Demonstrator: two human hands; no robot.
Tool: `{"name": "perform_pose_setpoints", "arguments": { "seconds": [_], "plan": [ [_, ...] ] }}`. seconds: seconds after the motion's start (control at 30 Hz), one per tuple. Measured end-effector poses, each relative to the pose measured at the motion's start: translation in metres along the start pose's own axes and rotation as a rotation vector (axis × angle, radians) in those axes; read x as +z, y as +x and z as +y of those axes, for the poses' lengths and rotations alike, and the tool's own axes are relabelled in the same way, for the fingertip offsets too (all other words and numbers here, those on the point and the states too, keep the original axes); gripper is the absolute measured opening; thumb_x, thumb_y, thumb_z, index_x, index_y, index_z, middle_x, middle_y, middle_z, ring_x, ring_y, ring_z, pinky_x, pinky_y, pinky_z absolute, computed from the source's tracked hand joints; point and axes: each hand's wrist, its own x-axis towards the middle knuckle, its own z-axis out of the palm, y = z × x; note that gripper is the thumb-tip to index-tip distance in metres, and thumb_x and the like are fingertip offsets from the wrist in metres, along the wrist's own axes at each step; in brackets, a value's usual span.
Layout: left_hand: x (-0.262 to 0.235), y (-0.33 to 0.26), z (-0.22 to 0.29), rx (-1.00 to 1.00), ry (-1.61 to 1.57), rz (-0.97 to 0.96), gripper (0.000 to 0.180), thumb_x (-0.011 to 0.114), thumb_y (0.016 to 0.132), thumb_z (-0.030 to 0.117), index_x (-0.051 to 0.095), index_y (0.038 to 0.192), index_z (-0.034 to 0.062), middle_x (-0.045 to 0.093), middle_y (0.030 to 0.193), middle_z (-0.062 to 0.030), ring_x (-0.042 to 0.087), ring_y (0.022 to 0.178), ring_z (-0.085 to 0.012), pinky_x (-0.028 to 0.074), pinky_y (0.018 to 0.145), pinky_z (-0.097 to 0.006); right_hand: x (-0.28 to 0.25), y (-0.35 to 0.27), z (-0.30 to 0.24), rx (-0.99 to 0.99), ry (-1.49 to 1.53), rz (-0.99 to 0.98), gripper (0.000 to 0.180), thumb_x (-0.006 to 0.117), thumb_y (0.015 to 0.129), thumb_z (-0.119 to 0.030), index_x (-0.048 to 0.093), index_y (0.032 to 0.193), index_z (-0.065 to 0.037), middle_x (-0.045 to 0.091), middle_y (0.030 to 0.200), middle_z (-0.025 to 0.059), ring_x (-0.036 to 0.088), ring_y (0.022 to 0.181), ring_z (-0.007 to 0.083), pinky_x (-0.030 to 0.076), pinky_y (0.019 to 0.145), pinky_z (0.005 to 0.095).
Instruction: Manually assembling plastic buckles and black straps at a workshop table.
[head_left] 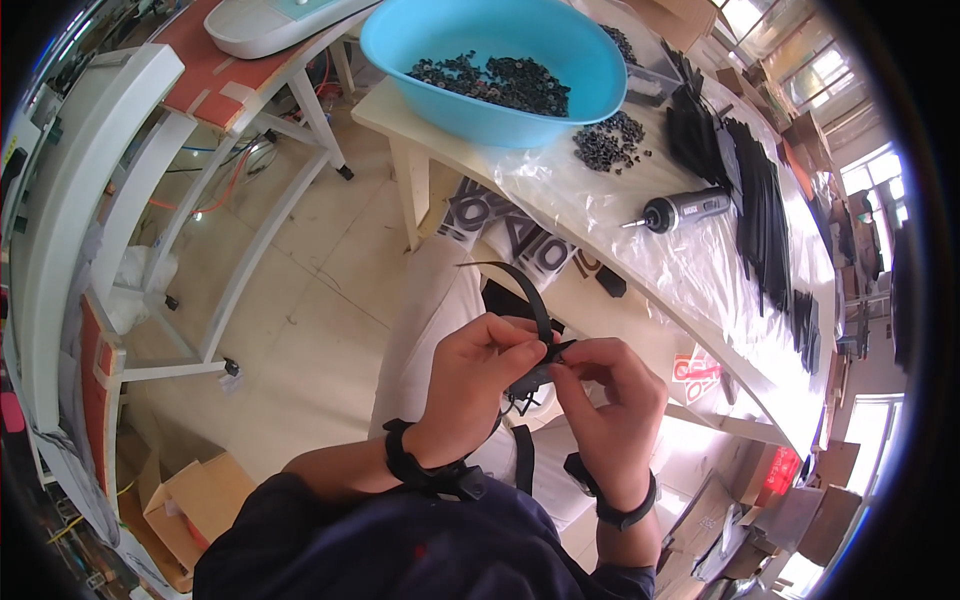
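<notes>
Over my lap, my left hand (478,378) pinches a narrow black strap (532,290), whose free end curves up and to the left. Close beside it, my right hand (612,398) has its thumb and fingers pressed together on a small black piece by the strap. Between and below the hands is a dark object (530,382), mostly hidden by the fingers, so its kind is unclear. Another length of black strap (523,455) hangs below, toward my body. Both wrists wear black bands.
On the plastic-covered white table (640,265) stand a blue basin (480,125) of small black parts, a loose pile of parts (610,140), a power screwdriver (685,210) and bundled black straps (755,215). A second bench stands left; a cardboard box (205,500) sits at lower left.
</notes>
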Motion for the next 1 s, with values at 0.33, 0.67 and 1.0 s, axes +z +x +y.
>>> {"name": "perform_pose_setpoints", "arguments": {
  "seconds": [0.33, 0.67, 1.0],
  "plan": [
    [0.007, -0.016, -0.009, 0.260, 0.277, -0.110, 0.011, 0.058, 0.090, -0.012, 0.064, 0.098, -0.0082, 0.066, 0.111, -0.0206, 0.065, 0.101, -0.0216, 0.053, 0.087, -0.032, -0.006, -0.016, 0.011, -0.190, -0.050, 0.049, 0.018, 0.075, 0.077, 0.008, 0.067, 0.092, 0.000, 0.069, 0.087, 0.0099, 0.068, 0.073, 0.0176, 0.053, 0.066, 0.0265],
    [0.000, -0.016, -0.010, 0.518, 0.564, -0.177, 0.012, 0.062, 0.088, -0.013, 0.065, 0.099, -0.0086, 0.066, 0.109, -0.0205, 0.065, 0.099, -0.0220, 0.052, 0.088, -0.032, 0.000, -0.018, 0.022, -0.404, -0.249, 0.141, 0.024, 0.078, 0.074, 0.005, 0.066, 0.094, -0.003, 0.067, 0.087, 0.0090, 0.062, 0.073, 0.0245, 0.049, 0.062, 0.0333],
    [0.004, -0.012, -0.014, 0.726, 0.675, -0.193, 0.018, 0.070, 0.080, -0.011, 0.065, 0.096, -0.0033, 0.066, 0.098, -0.0137, 0.064, 0.087, -0.0220, 0.051, 0.076, -0.027, 0.004, -0.022, 0.027, -0.379, -0.339, 0.223, 0.016, 0.075, 0.078, 0.002, 0.062, 0.086, -0.003, 0.063, 0.080, 0.0088, 0.057, 0.068, 0.0273, 0.046, 0.058, 0.0367]
  ]
}}
